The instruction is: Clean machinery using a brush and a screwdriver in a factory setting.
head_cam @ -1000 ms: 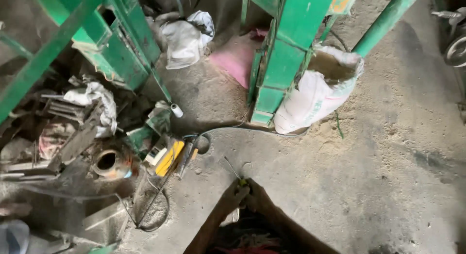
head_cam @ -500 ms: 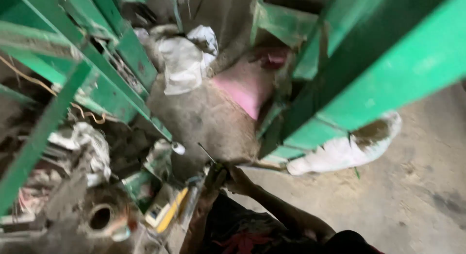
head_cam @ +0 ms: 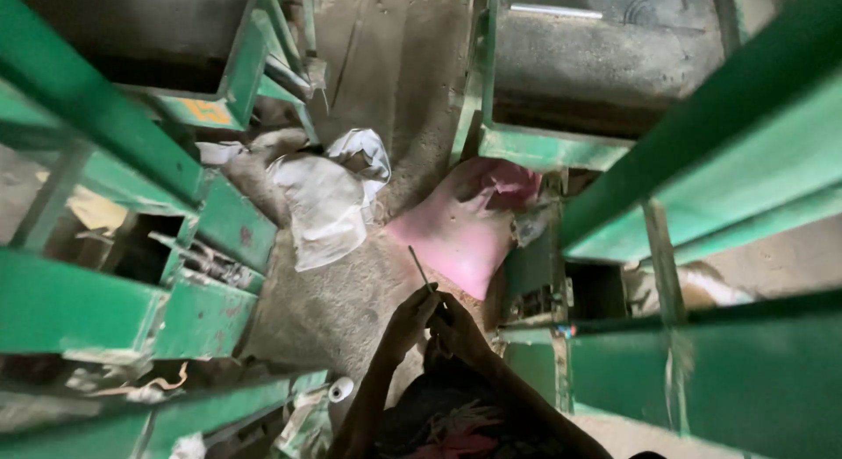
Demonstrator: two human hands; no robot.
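Head view | left hand (head_cam: 409,320) and right hand (head_cam: 456,329) together pinching thin rod (head_cam: 419,268), raised over dusty floor (head_cam: 333,310) near pink sack (head_cam: 456,235) | rod in hand, unplaced.

Thin dark rod (head_cam: 419,268), tilted, held at lower end.
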